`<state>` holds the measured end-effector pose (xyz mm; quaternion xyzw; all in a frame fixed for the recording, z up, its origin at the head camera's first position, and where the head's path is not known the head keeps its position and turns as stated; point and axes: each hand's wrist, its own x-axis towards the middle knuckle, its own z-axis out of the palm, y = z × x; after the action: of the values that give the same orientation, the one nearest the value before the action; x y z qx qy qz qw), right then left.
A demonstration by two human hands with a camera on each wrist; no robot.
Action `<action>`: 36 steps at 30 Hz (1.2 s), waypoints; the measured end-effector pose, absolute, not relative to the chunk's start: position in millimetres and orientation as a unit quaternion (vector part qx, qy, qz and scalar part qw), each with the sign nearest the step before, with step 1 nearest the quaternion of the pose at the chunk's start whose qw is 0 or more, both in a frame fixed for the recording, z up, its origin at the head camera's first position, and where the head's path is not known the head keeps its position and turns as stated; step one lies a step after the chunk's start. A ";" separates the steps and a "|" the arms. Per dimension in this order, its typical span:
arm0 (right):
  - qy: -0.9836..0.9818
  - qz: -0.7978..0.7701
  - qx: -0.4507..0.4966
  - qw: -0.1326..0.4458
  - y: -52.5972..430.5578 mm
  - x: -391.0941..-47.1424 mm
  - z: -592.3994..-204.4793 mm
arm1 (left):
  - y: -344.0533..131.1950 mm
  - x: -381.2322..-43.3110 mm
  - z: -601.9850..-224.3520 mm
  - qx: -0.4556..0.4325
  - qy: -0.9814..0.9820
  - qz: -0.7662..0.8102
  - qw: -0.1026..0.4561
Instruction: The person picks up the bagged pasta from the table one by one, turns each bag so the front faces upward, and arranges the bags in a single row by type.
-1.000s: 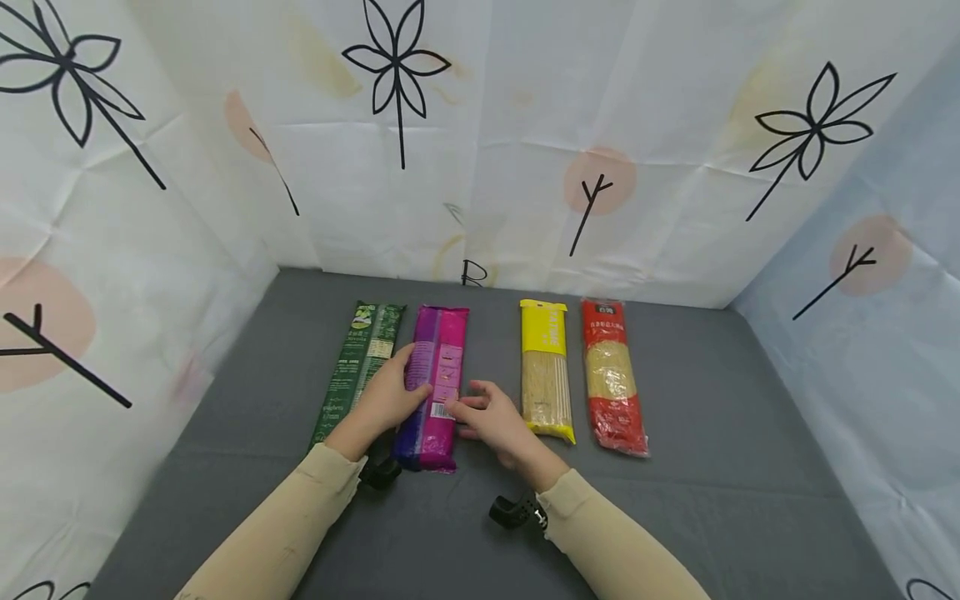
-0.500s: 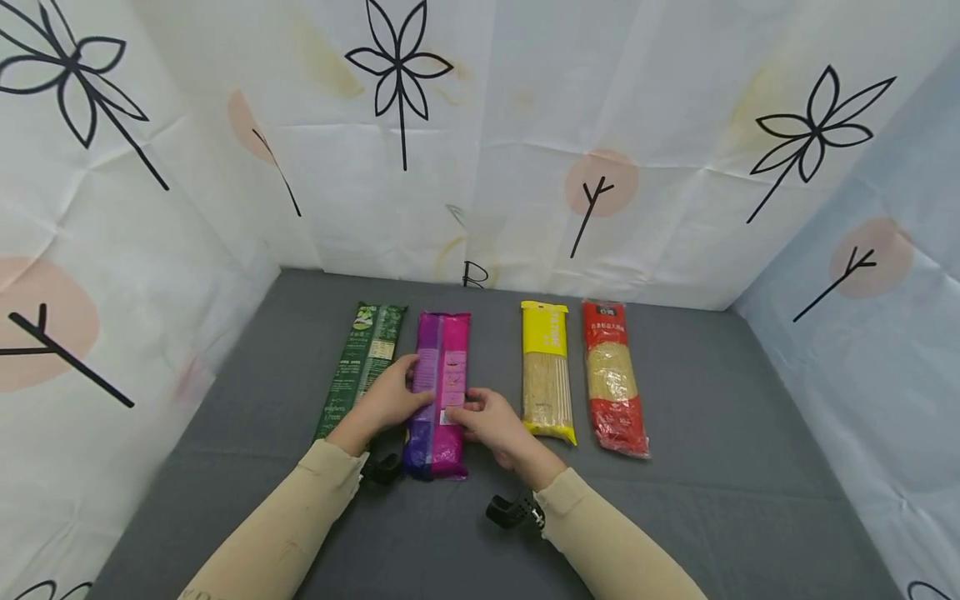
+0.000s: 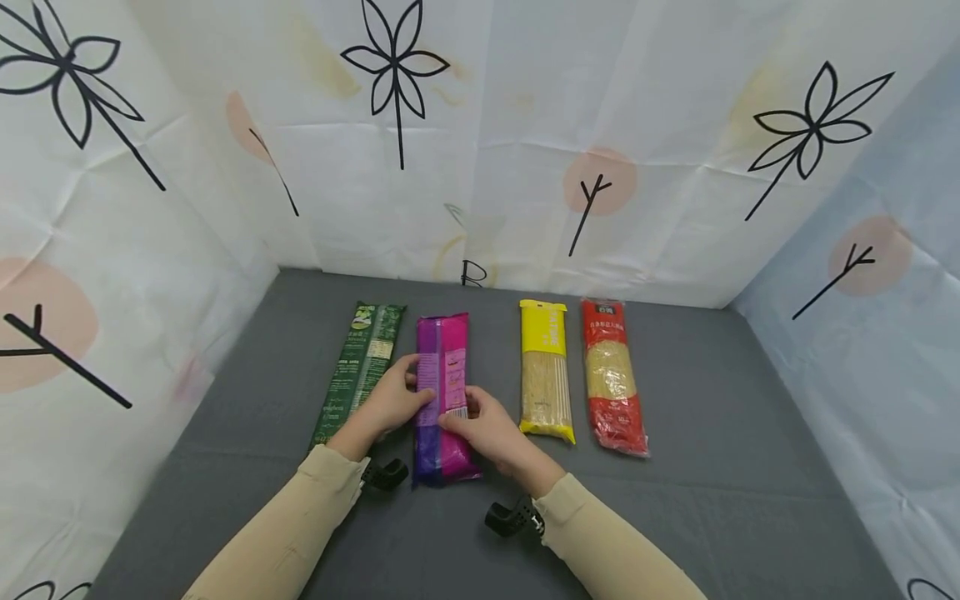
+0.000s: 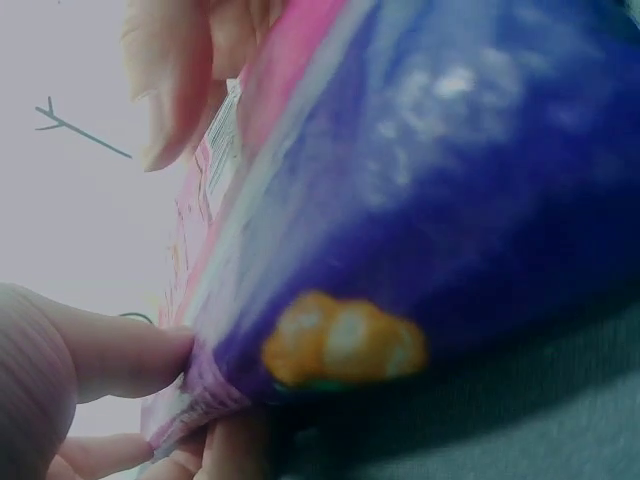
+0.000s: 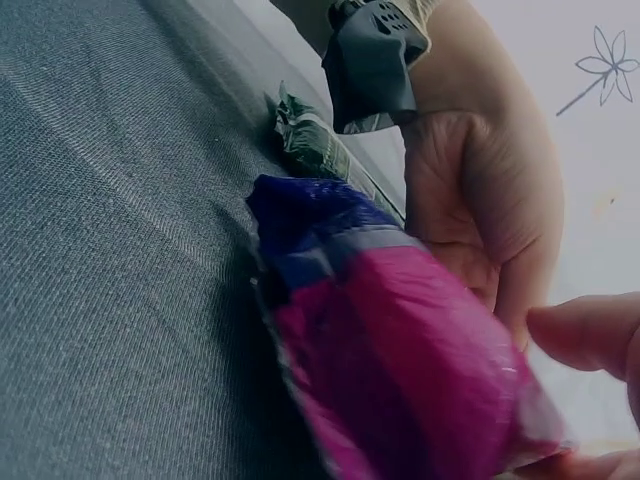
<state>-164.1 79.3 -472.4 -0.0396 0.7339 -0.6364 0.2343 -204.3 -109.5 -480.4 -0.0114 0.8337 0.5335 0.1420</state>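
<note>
A long pink and purple noodle packet (image 3: 453, 367) lies between both hands, its near end turned slightly right. My left hand (image 3: 390, 398) pinches its left edge, thumb on top; in the left wrist view the fingers go under the packet (image 4: 450, 200). From the other side my right hand (image 3: 491, 429) grips the right edge, thumb over the face near the barcode, most fingers hidden behind. The right wrist view shows the packet's near end (image 5: 400, 350) close over the cloth, with a shadow beneath. A green packet (image 3: 352, 375) lies left, partly behind my left hand and wrist.
Right of the hands lie a yellow noodle packet (image 3: 546, 375) and a red noodle packet (image 3: 611, 379), side by side. Grey cloth (image 3: 720, 417) covers the table. Patterned white curtains (image 3: 517, 100) enclose the back and sides. Each wrist wears a black camera (image 3: 510, 517).
The pink and purple packet has moved a little toward me, its near end swinging right. My right hand has closed in on its right edge. The other packets have stayed put.
</note>
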 end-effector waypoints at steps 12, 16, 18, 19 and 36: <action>0.627 -0.726 0.015 0.282 95.0 -171.1 -480.2 | -103.7 -208.9 -484.1 -0.009 0.818 0.556 0.145; 0.631 -0.723 0.013 0.279 95.5 -171.3 -483.5 | -103.5 -216.9 -488.4 -0.014 0.827 0.544 0.142; 0.640 -0.718 0.013 0.272 94.2 -171.2 -485.5 | -103.1 -221.3 -489.7 -0.015 0.828 0.544 0.136; 0.647 -0.715 0.013 0.266 93.4 -171.1 -486.5 | -102.9 -223.4 -489.9 -0.014 0.827 0.547 0.132; 0.664 -0.716 -0.068 0.204 91.7 -168.7 -477.7 | -90.7 -227.4 -468.2 0.047 0.888 0.458 0.010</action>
<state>-168.7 91.7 -477.7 -0.0677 0.6642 -0.7161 0.2038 -227.4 -90.7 -468.2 0.0472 0.8876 0.4581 0.0103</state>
